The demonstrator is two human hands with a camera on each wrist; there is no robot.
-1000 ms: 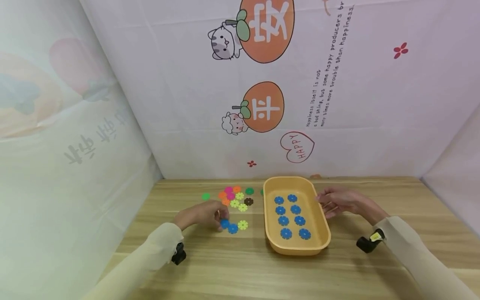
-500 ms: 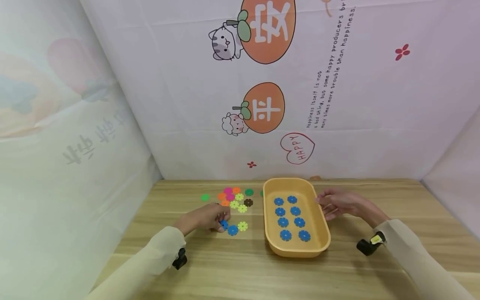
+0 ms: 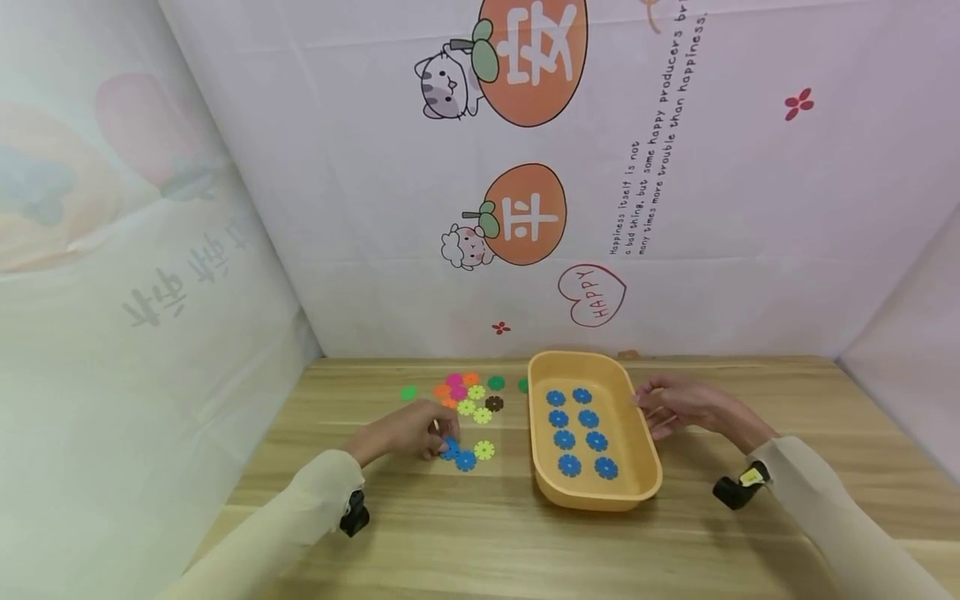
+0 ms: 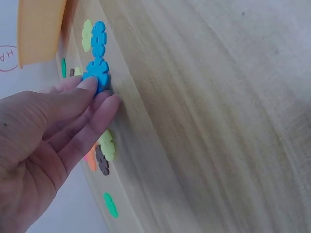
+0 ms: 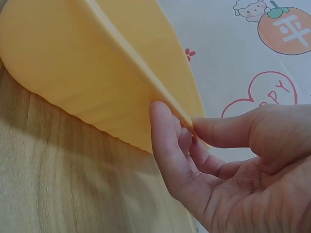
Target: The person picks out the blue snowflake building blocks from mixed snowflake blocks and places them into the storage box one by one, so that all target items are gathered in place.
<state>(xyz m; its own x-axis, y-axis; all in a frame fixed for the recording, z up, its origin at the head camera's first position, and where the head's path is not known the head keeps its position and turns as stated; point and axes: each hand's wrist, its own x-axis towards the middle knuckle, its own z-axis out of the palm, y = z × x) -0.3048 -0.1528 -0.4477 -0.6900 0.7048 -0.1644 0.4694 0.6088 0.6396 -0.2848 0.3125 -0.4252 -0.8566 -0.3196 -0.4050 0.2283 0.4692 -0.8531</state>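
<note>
My left hand (image 3: pixel 416 429) pinches a blue snowflake disc (image 4: pixel 97 73) between thumb and fingers, low over the table. A second blue snowflake disc (image 3: pixel 466 461) lies right beside it, with a yellow one (image 3: pixel 484 450) just to its right. My right hand (image 3: pixel 678 404) grips the right rim of a yellow plastic basin (image 3: pixel 648 492), thumb on top and fingers (image 5: pixel 163 126) against the outer wall. Inside the basin, several blue snowflake discs (image 3: pixel 564 439) lie flat in two columns.
Behind my left hand lies a loose group of snowflake discs: pink (image 3: pixel 458 392), orange, yellow (image 3: pixel 482 415), brown (image 3: pixel 494 403) and green (image 3: pixel 496 382). A light green disc (image 3: pixel 408 392) lies farther left. A printed cloth wall (image 3: pixel 420 292) borders the table's back.
The left fingers have shifted slightly on the blue snowflake disc, and more of it shows now. My right hand stays at the basin's rim.
</note>
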